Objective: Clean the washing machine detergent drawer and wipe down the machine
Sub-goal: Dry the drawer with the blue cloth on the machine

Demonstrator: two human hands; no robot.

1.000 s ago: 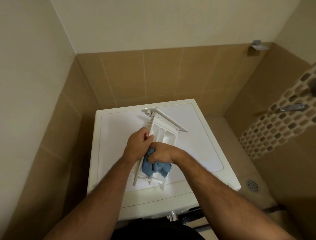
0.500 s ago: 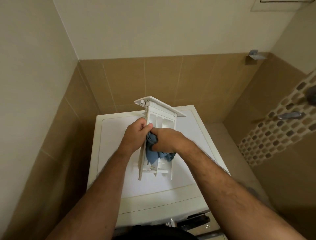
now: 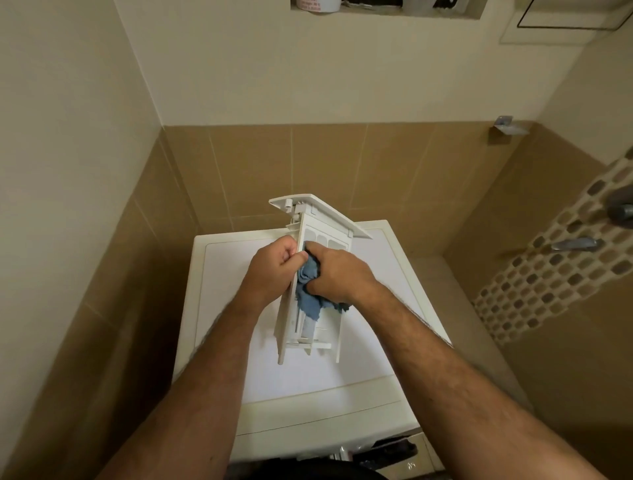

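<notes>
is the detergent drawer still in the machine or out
Out. The detergent drawer is held above the washing machine top, left hand gripping its side, right hand pressing a blue cloth inside it.

Shelf items (image 3: pixel 318 4) cropped by the top edge; right-hand fingers (image 3: pixel 313 247) buried in blue cloth (image 3: pixel 308 301).

I see the detergent drawer (image 3: pixel 310 337) held above the washing machine (image 3: pixel 370 383) top, its front panel at the far end. My left hand (image 3: pixel 274 274) grips its left wall; my right hand (image 3: pixel 339 274) presses the cloth (image 3: pixel 308 298) inside it.
</notes>
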